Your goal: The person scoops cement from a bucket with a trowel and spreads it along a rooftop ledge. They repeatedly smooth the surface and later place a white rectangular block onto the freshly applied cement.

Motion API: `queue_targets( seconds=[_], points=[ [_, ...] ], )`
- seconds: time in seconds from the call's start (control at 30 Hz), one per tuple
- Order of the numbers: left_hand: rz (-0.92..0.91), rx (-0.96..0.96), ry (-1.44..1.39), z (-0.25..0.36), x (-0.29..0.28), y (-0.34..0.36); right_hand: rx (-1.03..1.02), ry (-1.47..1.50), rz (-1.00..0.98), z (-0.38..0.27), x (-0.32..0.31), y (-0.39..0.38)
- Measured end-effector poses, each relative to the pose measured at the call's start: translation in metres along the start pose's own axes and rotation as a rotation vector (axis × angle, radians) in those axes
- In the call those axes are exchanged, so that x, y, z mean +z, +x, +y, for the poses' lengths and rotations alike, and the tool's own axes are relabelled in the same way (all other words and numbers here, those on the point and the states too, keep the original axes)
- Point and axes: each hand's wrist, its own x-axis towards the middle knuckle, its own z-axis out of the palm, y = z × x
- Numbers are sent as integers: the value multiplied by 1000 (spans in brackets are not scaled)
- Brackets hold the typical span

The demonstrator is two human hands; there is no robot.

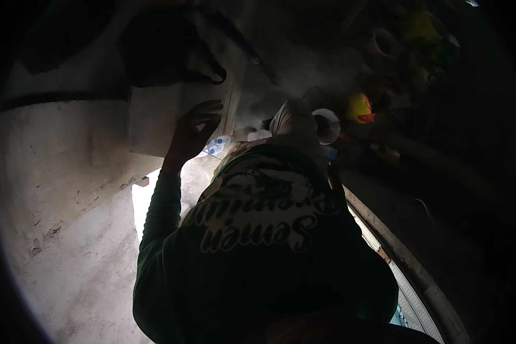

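From where I'm standing, the person's bare left hand [194, 129] is hanging in mid-air, fingers loosely bent toward the right, with a narrow gap between thumb and finger and just daylight showing through. The right hand [335, 174] is mostly hiding in shadow along the shirt, so I honestly can't tell what its grip is doing.

Nearest the left one, the clear plastic bottles with round blue ends [217, 145] are sitting just inward of the wrist. They're showing those ends our way; too small to call their long axis. Ahead of the right hand, the white round tub [327, 126] is facing its mouth up, rim reading as a ring.

A pale flat panel [155, 117] is standing right behind the left fingers, with a limp black bag with a loop handle [163, 49] slumping beyond them. A long dark bar [238, 37] is slanting past the fingertips, farther out. Between the hands, the pale cloth trouser leg [298, 123] is getting in the way. A shiny yellow-and-red packet [360, 108] is lying past the tub, and rough, scuffed grey masonry [57, 172] is filling the left hand's outer side.
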Motion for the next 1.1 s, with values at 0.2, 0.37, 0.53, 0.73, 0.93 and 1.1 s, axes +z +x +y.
queue_targets(
  seconds=[0.2, 0.37, 0.53, 0.73, 0.93, 1.1],
  points=[
    [42, 68, 26, 22, -7, 41, 70, -24, -64, -15, -20, 41],
    [433, 170, 106, 32, -30, 105, 137, -61, -146, -1, -56, 108],
    [838, 176, 250, 69, -35, 157, 202, -37, -357, -24, -100, 209],
    [812, -23, 79, 93, 22, 287, -297, -759, -101, 3, -252, 461],
    [837, -210, 352, 139, 45, 328, -902, -468, -290, -99, -274, 588],
    [1063, -204, 485, 121, 30, 355, -1452, -1145, -38, -136, -269, 690]
  ],
)
